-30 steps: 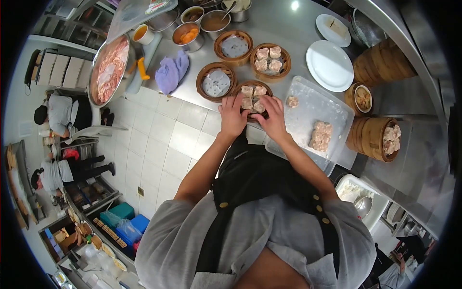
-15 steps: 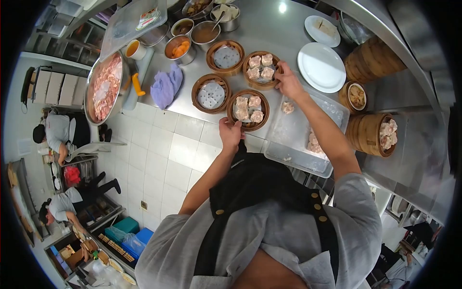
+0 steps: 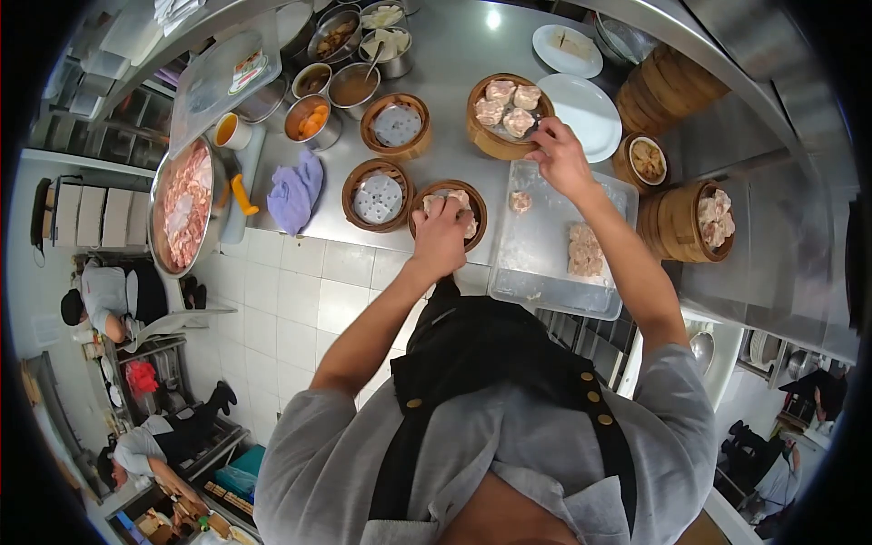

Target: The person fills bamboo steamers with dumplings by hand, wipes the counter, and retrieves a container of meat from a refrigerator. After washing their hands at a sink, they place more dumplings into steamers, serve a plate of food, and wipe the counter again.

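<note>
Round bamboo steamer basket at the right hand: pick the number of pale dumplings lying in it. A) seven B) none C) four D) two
C: the round bamboo steamer basket, whose rim the right hand grips, holds four pale dumplings set two by two.

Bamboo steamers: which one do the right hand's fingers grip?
The far steamer with four dumplings, beside the white plate; the right hand grips its rim. The left hand covers a nearer steamer.
</note>
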A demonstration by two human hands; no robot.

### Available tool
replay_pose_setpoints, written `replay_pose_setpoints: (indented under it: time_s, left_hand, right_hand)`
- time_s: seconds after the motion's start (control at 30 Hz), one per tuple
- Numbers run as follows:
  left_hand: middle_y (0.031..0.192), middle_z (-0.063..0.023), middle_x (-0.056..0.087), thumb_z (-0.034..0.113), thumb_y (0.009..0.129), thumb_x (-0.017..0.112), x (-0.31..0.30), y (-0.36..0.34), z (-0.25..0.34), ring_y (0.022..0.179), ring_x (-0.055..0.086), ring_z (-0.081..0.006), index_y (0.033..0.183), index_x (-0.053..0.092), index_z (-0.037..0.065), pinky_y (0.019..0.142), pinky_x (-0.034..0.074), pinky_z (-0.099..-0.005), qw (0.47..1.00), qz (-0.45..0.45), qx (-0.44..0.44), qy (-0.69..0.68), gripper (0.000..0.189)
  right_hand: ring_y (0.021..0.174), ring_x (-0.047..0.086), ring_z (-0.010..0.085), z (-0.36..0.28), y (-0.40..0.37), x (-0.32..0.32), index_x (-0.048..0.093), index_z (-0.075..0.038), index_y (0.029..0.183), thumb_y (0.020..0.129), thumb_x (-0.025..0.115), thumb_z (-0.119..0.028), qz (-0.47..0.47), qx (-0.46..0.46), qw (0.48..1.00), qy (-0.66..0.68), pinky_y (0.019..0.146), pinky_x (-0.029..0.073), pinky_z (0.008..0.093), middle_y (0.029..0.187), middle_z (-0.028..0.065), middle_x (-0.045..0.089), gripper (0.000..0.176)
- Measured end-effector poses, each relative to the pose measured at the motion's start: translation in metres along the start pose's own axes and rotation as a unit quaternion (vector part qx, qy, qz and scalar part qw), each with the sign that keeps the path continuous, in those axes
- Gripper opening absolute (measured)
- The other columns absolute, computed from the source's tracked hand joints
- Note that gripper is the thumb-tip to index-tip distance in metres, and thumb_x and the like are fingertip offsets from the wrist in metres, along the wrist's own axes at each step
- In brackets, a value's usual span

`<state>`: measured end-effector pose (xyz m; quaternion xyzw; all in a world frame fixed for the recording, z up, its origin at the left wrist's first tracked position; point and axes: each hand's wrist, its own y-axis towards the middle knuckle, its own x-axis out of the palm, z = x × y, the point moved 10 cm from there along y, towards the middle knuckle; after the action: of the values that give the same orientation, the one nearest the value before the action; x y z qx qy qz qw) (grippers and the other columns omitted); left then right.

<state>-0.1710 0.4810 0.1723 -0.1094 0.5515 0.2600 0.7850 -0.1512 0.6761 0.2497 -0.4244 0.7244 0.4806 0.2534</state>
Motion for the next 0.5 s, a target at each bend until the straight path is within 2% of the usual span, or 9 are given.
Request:
replay_pose_setpoints:
  time_s: [0.07,0.2,0.4,0.47,0.5]
  left_hand:
    - [0.106,-0.0059,0.05,0.007,0.058,0.065,0.014,0.006,0.0,0.108,0.04,-0.025,0.101,0.064,0.012,0.077,0.03,-0.0442,0.996,-0.053,0.047,0.06,0.044]
    - [0.106,-0.0055,0.051,0.011,0.058,0.067,0.01,0.01,-0.003,0.108,0.041,-0.0247,0.098,0.064,0.011,0.078,0.031,-0.0447,0.995,-0.053,0.064,0.047,0.04]
    - [0.106,-0.0078,0.05,0.013,0.06,0.071,-0.01,-0.008,-0.006,0.106,0.044,-0.0272,0.101,0.062,0.009,0.078,0.033,-0.0447,1.0,-0.019,0.014,0.02,0.042]
    - [0.105,-0.0089,0.049,0.008,0.065,0.068,-0.021,-0.016,-0.015,0.101,0.045,-0.0285,0.106,0.056,0.007,0.077,0.032,-0.0432,0.998,0.034,-0.047,-0.035,0.043]
    - [0.105,-0.0089,0.049,0.008,0.065,0.068,-0.019,-0.015,-0.013,0.101,0.045,-0.0285,0.106,0.056,0.007,0.077,0.032,-0.0432,0.998,0.032,-0.044,-0.037,0.043]
  right_hand:
    - [0.085,0.054,0.031,0.001,-0.01,-0.013,0.061,-0.003,0.086,0.064,0.072,-0.005,0.011,0.011,1.0,-0.01,0.072,0.048,0.0397,0.098,0.0093,0.052,0.023]
    - [0.085,0.056,0.0316,0.003,-0.031,-0.039,0.062,-0.004,0.087,0.063,0.073,-0.004,0.04,0.031,0.999,-0.013,0.072,0.048,0.0391,0.098,0.0095,0.053,0.026]
    - [0.087,0.057,0.0316,-0.018,-0.063,-0.08,0.061,-0.001,0.085,0.06,0.076,-0.004,0.054,0.05,0.997,-0.024,0.072,0.048,0.038,0.096,0.012,0.055,0.03]
    - [0.09,0.056,0.0328,-0.032,-0.071,-0.1,0.061,-0.002,0.086,0.061,0.074,-0.004,0.026,0.083,0.996,-0.031,0.074,0.048,0.04,0.098,0.0124,0.055,0.028]
    - [0.09,0.056,0.0328,-0.042,-0.075,-0.114,0.061,-0.002,0.086,0.061,0.074,-0.004,0.026,0.086,0.995,-0.034,0.074,0.048,0.04,0.098,0.0124,0.055,0.028]
